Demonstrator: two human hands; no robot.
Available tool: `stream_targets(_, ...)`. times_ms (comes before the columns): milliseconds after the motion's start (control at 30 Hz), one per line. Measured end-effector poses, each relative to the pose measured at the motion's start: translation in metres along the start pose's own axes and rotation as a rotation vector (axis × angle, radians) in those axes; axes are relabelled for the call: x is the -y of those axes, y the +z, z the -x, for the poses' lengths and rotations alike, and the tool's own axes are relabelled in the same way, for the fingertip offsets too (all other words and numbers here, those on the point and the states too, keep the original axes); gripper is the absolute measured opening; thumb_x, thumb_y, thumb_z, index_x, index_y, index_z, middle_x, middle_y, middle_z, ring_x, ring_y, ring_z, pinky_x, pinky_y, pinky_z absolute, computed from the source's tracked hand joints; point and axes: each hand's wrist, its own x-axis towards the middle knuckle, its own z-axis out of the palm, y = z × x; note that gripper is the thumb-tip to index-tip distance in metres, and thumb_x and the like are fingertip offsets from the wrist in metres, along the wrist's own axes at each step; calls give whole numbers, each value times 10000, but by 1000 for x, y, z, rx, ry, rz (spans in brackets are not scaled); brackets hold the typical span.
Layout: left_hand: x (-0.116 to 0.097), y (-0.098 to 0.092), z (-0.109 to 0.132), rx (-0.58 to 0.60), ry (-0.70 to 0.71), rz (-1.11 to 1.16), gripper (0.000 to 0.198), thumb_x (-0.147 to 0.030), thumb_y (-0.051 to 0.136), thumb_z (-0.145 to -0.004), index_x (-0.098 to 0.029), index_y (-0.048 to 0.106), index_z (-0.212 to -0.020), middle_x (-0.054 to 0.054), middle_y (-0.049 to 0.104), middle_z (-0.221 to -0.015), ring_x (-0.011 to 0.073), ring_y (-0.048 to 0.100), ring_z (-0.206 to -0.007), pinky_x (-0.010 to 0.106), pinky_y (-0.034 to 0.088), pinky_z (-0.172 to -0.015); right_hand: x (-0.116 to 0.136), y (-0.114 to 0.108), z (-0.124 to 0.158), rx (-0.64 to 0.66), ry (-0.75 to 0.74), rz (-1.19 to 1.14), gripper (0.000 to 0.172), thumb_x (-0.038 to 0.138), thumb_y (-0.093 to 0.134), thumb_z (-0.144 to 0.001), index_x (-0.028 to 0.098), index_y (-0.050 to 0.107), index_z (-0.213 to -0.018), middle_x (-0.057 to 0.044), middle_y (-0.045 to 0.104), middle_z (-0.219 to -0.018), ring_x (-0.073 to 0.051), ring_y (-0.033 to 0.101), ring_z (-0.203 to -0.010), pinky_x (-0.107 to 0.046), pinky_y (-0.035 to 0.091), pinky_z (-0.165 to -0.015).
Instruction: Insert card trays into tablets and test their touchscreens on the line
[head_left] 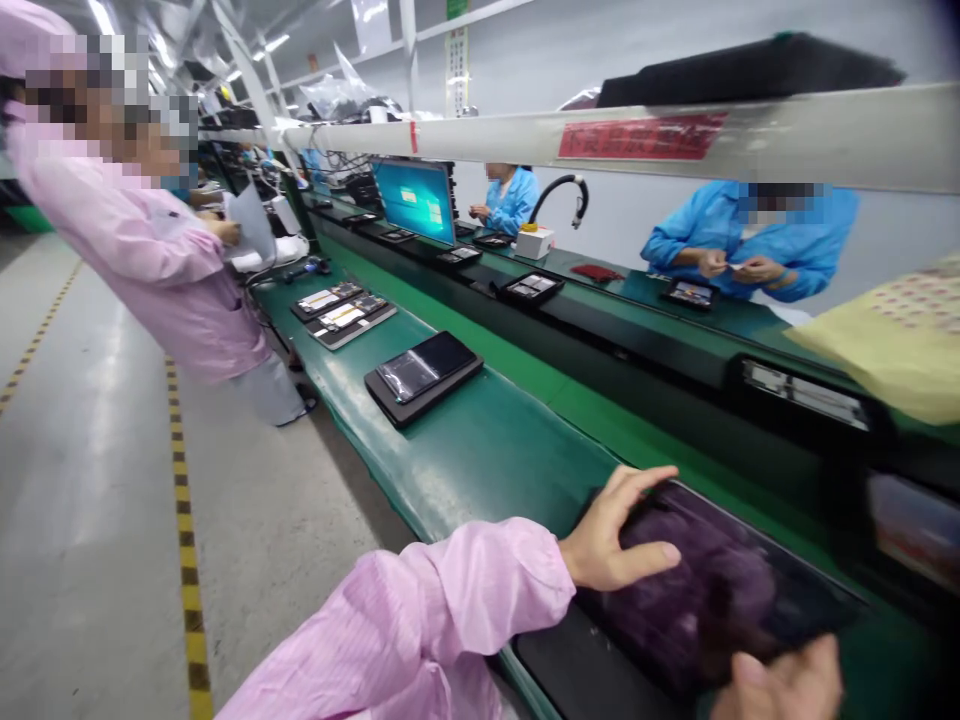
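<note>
Gripping a dark tablet (pixel 712 590) at its left end, the left hand (pixel 619 530) stands in a wide, open span: the thumb (pixel 649 558) lies across the glass face, and the index finger (pixel 641 478) runs along the far edge. The tablet is held between these two points of contact. The right hand (pixel 780 685) appears only in part, cut off by the lower frame edge, and meets the tablet's near edge; whether its fingers close on the tablet cannot be determined from this view.

The operation in hand is a two-handed hold on the tablet. Any further handling calls for edge contact to be maintained by both hands.

The tablet sits over a black tray (pixel 570 665) on a green conveyor belt (pixel 480 460), and the pink sleeve (pixel 420 620) of the left arm extends across the belt's near edge. Farther along the belt, a second tablet (pixel 424 370) rests on its own black tray (pixel 390 395). A co-worker in a pink smock (pixel 142 240) stands beside the belt, holding a white sheet (pixel 251 225). Across the line, a co-worker in a blue smock (pixel 750 240) works with both hands raised.
</note>
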Motion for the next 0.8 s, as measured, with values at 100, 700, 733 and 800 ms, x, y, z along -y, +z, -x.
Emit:
stream_targets(100,-10,-8,-6,75,126,-127,667,-489,608,-795,-155,446,-1350,140,486,-1199,244,509,-1106,417,435,-1007,4,7,11,-51,25,-119,760,443,497,-878,177,189,-1520,-181,297,-1534,-372,280,-1428,-668,206,-1123)
stream_targets(700,-103,-12,-75,869,320,-699,242,-280,471,-871,-175,632,-1018,-1,668,-804,88,572,-627,190,430,-627,-4,-120,6,-90,152,625,414,452,508,-887,169,588,-1179,-110,591,-1044,-213,583,-873,-368,514,-749)
stream_targets(733,-103,-11,-75,864,313,-708,253,-308,476,-881,-178,641,-1023,-5,668,-785,87,573,-610,190,430,-622,-8,-128,5,-67,201,715,406,447,485,-889,155,597,-1147,-107,597,-1006,-213,571,-851,-370,506,-746)
stream_targets(800,-103,-8,-75,842,310,-722,277,-355,487,-893,-183,665,-1018,-1,684,-789,95,603,-626,204,450,-648,-16,-135,1,24,271,843,352,412,472,-883,149,616,-1067,-95,606,-942,-219,556,-854,-378,483,-793)
